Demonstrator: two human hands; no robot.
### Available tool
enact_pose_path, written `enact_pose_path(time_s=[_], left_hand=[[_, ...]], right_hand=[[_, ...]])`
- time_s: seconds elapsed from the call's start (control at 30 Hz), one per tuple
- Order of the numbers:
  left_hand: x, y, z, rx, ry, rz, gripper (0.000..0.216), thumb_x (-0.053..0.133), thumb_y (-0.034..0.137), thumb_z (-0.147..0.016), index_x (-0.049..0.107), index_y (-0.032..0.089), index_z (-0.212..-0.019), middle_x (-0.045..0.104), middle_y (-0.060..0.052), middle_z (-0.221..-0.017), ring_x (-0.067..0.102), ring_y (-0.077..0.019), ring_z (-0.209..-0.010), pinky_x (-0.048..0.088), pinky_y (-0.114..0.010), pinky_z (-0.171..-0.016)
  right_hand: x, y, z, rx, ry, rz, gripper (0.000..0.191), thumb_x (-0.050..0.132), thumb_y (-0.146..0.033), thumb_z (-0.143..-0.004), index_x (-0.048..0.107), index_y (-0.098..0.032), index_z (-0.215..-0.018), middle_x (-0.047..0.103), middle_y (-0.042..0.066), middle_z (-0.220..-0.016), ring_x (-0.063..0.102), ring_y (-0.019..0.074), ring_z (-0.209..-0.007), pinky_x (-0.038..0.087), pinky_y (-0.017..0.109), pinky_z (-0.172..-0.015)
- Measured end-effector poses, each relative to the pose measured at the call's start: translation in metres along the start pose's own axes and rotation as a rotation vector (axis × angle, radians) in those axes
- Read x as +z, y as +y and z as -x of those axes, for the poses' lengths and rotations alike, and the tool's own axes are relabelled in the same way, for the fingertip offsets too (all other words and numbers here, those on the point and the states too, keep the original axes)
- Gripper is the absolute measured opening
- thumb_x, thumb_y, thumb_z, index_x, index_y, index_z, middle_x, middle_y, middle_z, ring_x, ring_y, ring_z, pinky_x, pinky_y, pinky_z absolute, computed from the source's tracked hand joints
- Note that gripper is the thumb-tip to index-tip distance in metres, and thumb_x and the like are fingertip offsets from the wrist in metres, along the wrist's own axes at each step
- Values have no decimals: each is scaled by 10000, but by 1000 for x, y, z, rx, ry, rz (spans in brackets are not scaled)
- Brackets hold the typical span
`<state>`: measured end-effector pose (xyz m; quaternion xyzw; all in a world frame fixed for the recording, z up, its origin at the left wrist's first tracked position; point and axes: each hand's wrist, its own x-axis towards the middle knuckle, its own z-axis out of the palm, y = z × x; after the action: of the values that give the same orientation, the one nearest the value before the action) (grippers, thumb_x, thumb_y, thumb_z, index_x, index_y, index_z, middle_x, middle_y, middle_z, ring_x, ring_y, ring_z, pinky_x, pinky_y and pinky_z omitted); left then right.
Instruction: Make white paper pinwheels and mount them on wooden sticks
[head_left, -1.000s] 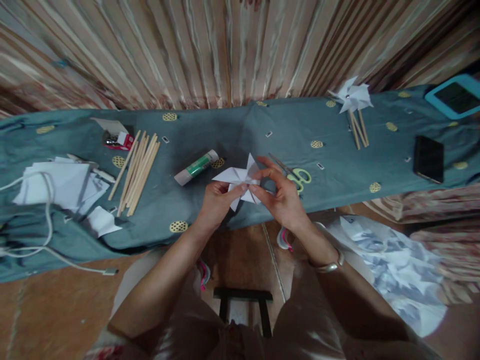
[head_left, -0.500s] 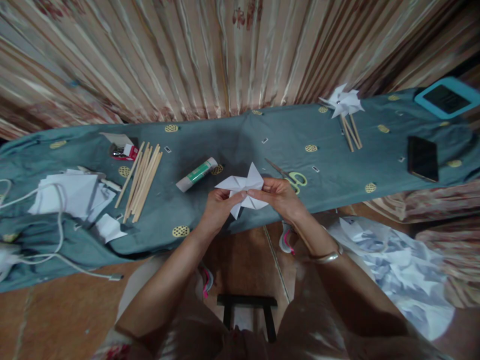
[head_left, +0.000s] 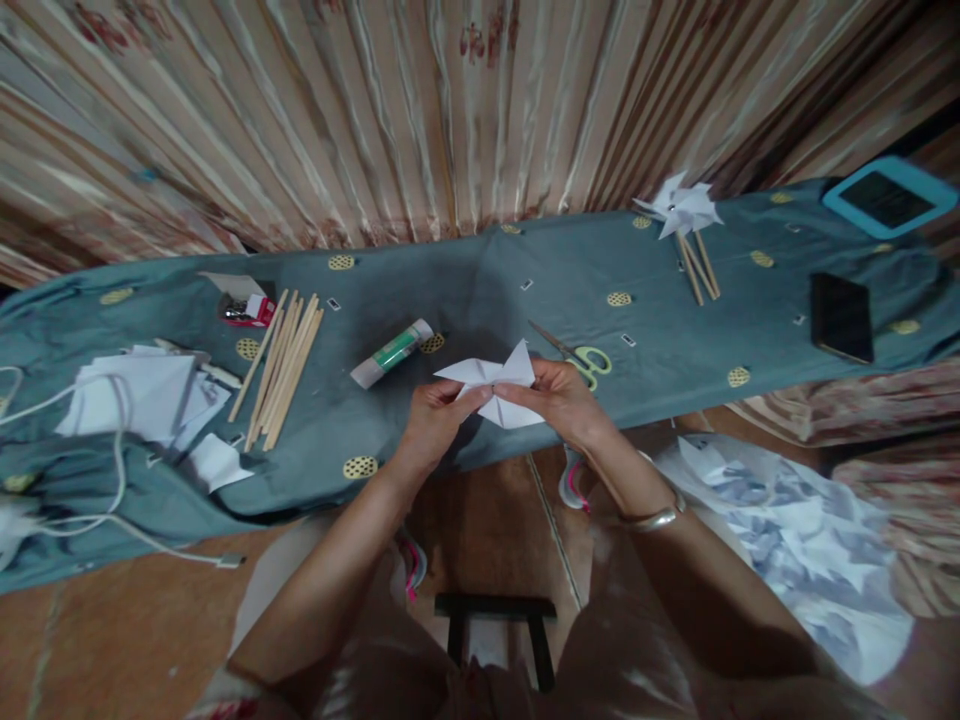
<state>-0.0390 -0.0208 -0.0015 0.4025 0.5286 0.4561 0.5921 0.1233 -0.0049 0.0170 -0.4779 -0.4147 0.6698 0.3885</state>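
Between my two hands is a folded white paper pinwheel, held over the front edge of the cloth-covered table. My left hand pinches its left side, with the thumb near the centre. On the other side my right hand grips it, its thumb also pressing near the middle. Fingers behind the paper are partly hidden. Just beyond my right hand lie scissors with pale green handles. A glue stick with a green label rests beyond my left hand.
At left are wooden sticks, a small red box of metal pieces, stacked white paper and a white cable. Finished pinwheels, a phone and a blue-framed device lie right. A bag of paper pinwheels stands below.
The pinwheel has tilted and dipped slightly between my hands, so its lower left point no longer shows. Both hands keep their pinch; the view has shifted a little.
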Motion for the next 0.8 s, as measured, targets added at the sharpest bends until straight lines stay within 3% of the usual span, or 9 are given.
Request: enact_pose_path(time_s=[0.63, 0.8], left_hand=[[-3, -1, -3, 24, 15, -60, 506, 835, 547, -536, 541, 146, -438, 396, 61, -462, 313, -59, -491, 218, -212, -475], [-2, -2, -3, 14, 31, -14, 399, 856, 461, -532, 619, 142, -502, 496, 47, -493, 382, -73, -504, 284, -212, -493]], right_hand=[[-3, 7, -4, -50, -21, -20, 374, 892, -400, -531, 737, -171, -783, 713, -16, -691, 592, 105, -586, 499, 249, -577], [-4, 10, -4, -49, -30, -10, 381, 889, -411, -543, 736, -173, -799, 715, -9, -704, 600, 117, -597, 505, 266, -592]])
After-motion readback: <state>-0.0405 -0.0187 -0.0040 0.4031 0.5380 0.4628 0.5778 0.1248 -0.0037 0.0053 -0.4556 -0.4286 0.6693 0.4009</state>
